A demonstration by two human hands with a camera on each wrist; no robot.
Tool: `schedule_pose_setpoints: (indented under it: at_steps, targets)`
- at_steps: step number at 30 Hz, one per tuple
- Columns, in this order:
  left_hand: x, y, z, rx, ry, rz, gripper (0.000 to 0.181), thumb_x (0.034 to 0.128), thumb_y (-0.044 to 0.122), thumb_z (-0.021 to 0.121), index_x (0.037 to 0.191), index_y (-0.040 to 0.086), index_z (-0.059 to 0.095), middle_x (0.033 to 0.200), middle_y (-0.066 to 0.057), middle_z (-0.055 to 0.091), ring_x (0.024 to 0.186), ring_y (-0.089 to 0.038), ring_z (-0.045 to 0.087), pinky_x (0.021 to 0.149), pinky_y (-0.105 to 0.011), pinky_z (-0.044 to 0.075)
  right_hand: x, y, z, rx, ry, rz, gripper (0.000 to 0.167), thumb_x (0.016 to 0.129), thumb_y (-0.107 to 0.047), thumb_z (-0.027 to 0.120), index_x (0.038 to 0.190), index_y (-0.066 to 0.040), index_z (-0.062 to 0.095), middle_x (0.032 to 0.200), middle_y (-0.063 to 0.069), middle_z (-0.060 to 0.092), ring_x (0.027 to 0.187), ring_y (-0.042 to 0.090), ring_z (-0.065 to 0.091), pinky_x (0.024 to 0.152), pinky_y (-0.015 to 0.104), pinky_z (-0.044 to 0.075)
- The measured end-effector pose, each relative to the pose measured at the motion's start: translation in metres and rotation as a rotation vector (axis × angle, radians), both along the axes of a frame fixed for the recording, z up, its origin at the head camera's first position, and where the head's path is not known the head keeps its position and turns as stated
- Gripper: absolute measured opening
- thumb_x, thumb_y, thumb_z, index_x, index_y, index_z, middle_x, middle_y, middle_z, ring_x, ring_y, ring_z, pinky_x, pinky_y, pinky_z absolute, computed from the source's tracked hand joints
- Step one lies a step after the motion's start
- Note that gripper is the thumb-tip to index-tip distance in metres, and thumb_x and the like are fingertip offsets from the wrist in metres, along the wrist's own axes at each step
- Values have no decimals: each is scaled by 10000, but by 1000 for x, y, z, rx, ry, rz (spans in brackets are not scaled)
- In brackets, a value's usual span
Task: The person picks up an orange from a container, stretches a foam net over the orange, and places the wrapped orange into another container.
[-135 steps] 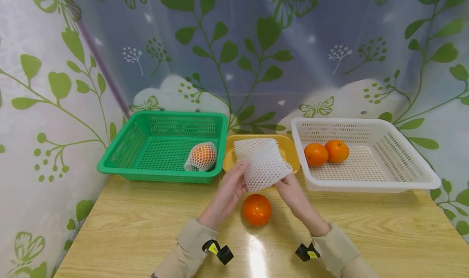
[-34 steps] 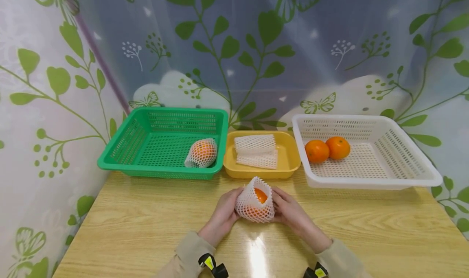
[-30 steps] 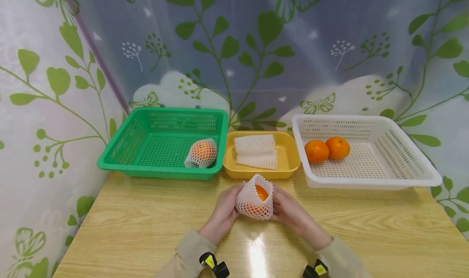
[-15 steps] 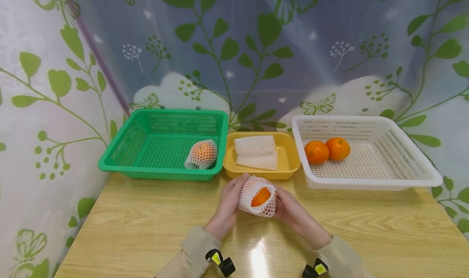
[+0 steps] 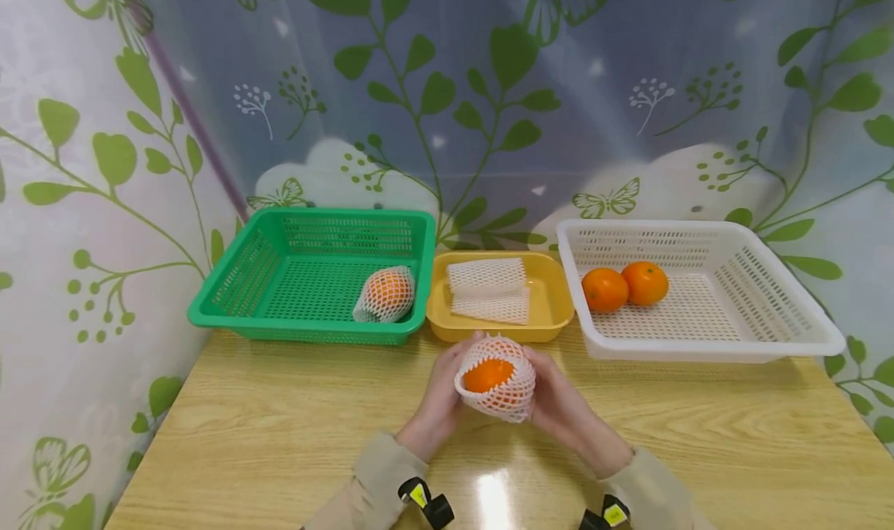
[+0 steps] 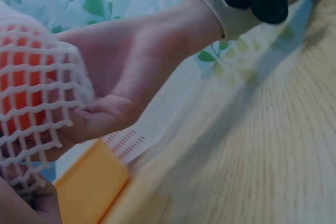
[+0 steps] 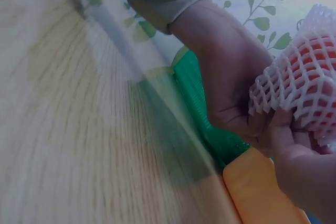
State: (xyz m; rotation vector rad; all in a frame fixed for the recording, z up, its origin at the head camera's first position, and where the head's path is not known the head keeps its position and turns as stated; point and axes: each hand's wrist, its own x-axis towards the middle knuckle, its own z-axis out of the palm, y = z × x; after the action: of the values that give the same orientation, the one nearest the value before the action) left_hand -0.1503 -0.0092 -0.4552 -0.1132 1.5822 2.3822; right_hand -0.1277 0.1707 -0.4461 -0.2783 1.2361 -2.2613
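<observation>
From my head, I see my left hand (image 5: 442,390) and my right hand (image 5: 560,406) holding one orange (image 5: 489,375) between them. The orange sits inside a white net (image 5: 515,400). My fingers curl round its two sides, one hand on each. The net's open end is turned up toward me and a bit to the left, so I can see a shiny bare bit of fruit. I can't tell if the net touches the table (image 5: 279,421).

Just past my hands is a yellow tray (image 5: 547,297) with two flat spare nets (image 5: 486,275) in it. On the left is a green basket (image 5: 293,330) with a wrapped orange (image 5: 389,293) in it, near the front right corner. On the right is a white basket (image 5: 712,350). Two bare oranges (image 5: 646,283) sit side by side at its left end. Behind it all hangs a leafy curtain (image 5: 279,64).

From my left wrist, I see my right hand tucked against the net, with red-orange fruit showing through the holes. The yellow tray peeks out below.

From my right wrist, I see my left hand holding the net's edge. My right hand is in the bottom corner. The green basket and yellow tray are behind.
</observation>
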Motion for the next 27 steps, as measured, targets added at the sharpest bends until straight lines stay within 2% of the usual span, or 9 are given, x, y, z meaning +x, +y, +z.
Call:
schedule_pose_setpoints:
  at_steps: [3,6,8,10,13,17,21,24,27]
  targets:
    - [2,0,6,32,7,-3,313,1025,438,564,1017,157,704,976,59,668,995,-110,580,930,-283,464,1,-1,3,-57,2,29,316,1100,-392,342,1324,-248,512,1253,-37,550,1113,98,565,962,268,508]
    - [4,-1,12,58,-21,-47,380,1044,500,461,1068,175,657,1041,66,634,1047,-111,548,982,-294,401,2,-3,8,7,42,1,370,1101,-422,333,1424,-253,398,1328,-25,515,1159,120,560,967,285,510]
    - [4,-2,15,68,-46,-78,435,1053,524,403,1134,163,631,1097,58,617,1083,-117,532,1000,-300,375,3,-5,10,75,55,-66,395,1098,-437,353,1442,-244,375,1327,-28,538,1135,117,587,937,278,526]
    - [3,-4,15,71,-63,-96,506,1058,545,370,1215,130,615,1154,40,612,1107,-124,527,997,-301,375,3,-7,12,131,58,-147,371,1099,-422,370,1407,-219,414,1263,-38,586,1050,101,626,867,256,547]
    - [2,-5,13,74,-86,-105,601,1058,569,364,1346,83,570,1258,-11,609,1136,-140,539,1000,-306,405,3,-9,11,152,24,-284,227,1099,-348,426,1244,-227,551,1109,-65,640,908,59,641,754,204,549]
    - [-1,-5,12,74,-116,-146,793,1010,691,338,1461,55,479,1405,-103,552,1199,-190,539,1042,-349,419,1,-9,10,164,3,-393,133,1088,-251,488,1073,-233,619,1004,-69,639,829,43,620,674,179,528]
    - [-2,-6,15,68,-129,-210,888,953,756,389,1490,50,432,1455,-148,496,1242,-240,515,1069,-400,411,-1,-8,11,197,1,-445,68,1069,-211,535,1047,-206,598,977,-51,646,818,57,630,680,197,543]
    - [-1,-6,17,71,-142,-231,809,952,680,488,1468,58,448,1411,-121,515,1207,-225,523,1025,-381,439,-1,-8,11,204,-19,-465,50,1062,-208,551,1027,-201,586,924,-52,652,787,55,626,656,194,538]
    - [1,-5,19,92,-147,-240,708,961,597,513,1425,64,472,1328,-71,551,1143,-191,538,968,-340,452,-1,-10,12,207,-22,-471,53,1059,-206,556,1015,-206,585,904,-54,651,775,60,616,646,194,530]
